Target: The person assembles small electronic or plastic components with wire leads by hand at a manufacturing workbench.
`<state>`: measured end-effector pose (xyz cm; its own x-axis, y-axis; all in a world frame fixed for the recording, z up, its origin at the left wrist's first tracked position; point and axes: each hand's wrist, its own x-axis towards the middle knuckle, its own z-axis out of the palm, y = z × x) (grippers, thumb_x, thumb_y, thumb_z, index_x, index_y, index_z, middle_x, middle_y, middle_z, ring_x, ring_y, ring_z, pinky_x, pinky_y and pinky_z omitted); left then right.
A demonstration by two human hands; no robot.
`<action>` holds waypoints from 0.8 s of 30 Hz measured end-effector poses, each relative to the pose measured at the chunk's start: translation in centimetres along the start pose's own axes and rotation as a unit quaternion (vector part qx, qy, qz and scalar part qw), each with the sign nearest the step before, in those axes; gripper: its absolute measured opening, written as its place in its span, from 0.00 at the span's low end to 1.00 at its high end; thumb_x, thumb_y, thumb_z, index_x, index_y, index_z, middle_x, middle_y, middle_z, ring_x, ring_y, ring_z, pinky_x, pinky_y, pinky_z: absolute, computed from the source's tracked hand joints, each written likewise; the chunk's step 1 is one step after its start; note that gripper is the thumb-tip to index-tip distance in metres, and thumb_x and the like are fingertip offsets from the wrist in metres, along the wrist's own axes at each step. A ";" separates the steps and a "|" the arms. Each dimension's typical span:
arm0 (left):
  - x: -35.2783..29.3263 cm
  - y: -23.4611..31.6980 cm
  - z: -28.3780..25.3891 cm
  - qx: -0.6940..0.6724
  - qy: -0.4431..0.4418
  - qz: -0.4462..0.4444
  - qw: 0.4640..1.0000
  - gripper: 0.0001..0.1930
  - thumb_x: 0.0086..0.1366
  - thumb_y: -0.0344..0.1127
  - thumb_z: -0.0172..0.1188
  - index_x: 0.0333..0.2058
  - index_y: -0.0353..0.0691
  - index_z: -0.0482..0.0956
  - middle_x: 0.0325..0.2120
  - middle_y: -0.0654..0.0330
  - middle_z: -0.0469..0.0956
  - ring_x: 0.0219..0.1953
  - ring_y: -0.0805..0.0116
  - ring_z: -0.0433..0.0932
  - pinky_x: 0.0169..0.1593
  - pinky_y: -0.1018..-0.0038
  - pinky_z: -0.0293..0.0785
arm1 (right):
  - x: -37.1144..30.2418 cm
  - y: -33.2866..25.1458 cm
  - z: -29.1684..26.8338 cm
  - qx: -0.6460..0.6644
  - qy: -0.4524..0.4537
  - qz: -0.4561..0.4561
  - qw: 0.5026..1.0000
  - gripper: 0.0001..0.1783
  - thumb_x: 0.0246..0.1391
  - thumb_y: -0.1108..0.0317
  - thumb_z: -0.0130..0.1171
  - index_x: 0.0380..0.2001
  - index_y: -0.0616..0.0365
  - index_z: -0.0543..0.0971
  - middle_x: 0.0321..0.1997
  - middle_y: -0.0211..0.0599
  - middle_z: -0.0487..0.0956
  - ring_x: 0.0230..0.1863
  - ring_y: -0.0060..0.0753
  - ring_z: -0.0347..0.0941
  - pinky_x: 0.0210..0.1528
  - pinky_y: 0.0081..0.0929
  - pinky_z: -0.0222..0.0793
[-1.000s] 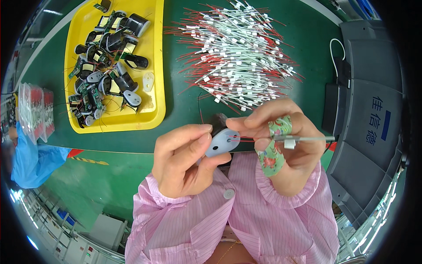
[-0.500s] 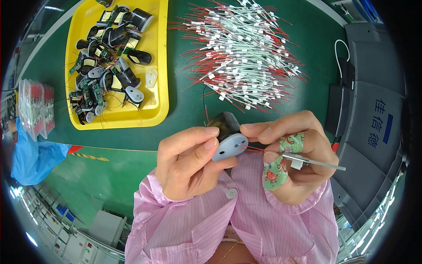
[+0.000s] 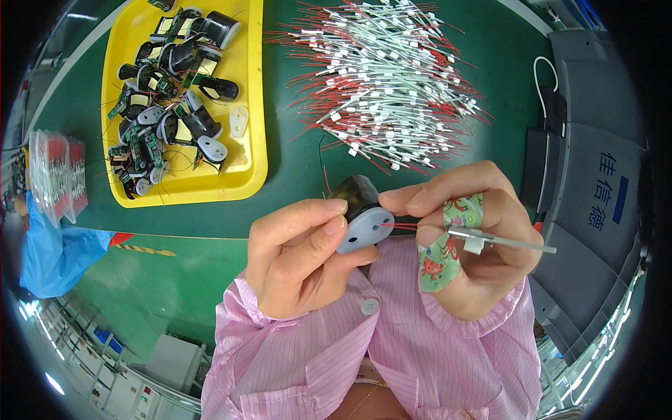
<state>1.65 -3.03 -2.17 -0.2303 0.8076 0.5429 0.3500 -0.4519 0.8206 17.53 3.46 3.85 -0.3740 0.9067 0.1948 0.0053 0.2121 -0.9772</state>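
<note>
A black cylindrical housing (image 3: pixel 358 195) with a grey oval end cap (image 3: pixel 365 232) is gripped between the thumb and fingers of my left hand (image 3: pixel 297 255). The cap has small holes and faces toward me. My right hand (image 3: pixel 490 238), with green patterned tape round its thumb and a finger, is closed on a wire lead (image 3: pixel 504 242) that has a white connector and a grey stem. Thin red wires (image 3: pixel 402 226) run from my right fingers to a hole in the cap; how deep they go is hidden. My right index fingertip is beside the housing.
A yellow tray (image 3: pixel 255 150) at the far left holds several black housings with green circuit boards. A heap of wire leads (image 3: pixel 392 84) lies on the green table beyond my hands. Clear plastic boxes (image 3: pixel 56 175) stand at the left edge, a grey bin (image 3: pixel 595 168) at the right.
My right hand has risen slightly with the wire lead, and the red wires now run more level to the cap. My left hand keeps its hold on the housing.
</note>
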 end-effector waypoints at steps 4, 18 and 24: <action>0.5 0.0 0.2 0.015 0.009 0.011 1.000 0.23 0.47 0.31 0.74 0.42 0.31 0.77 0.39 0.46 0.77 0.35 0.64 0.79 0.35 0.78 0.78 | -0.3 -0.1 0.3 -0.036 0.007 -0.035 0.999 0.06 0.53 0.76 0.61 0.29 0.67 0.73 0.37 0.48 0.74 0.39 0.48 0.81 0.40 0.35 0.81; 0.6 0.4 0.2 0.052 0.003 0.022 0.998 0.26 0.42 0.28 0.76 0.43 0.31 0.77 0.40 0.46 0.76 0.36 0.64 0.79 0.36 0.77 0.80 | -0.2 -0.1 0.9 -0.136 0.010 -0.091 0.987 0.09 0.47 0.80 0.64 0.25 0.70 0.72 0.34 0.51 0.76 0.35 0.48 0.81 0.35 0.32 0.81; 0.7 0.3 -0.2 0.037 -0.019 0.025 0.999 0.26 0.45 0.28 0.75 0.44 0.31 0.77 0.41 0.46 0.75 0.37 0.64 0.79 0.36 0.77 0.80 | 0.4 -0.4 0.3 -0.139 -0.027 -0.092 0.986 0.08 0.42 0.83 0.64 0.23 0.70 0.72 0.34 0.54 0.76 0.35 0.47 0.81 0.35 0.30 0.81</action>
<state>1.39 -2.65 -1.51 -0.1760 0.7993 0.5746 0.4273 -0.4638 0.7761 17.15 3.62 4.25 -0.4403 0.8245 0.3555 0.1833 0.4701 -0.8633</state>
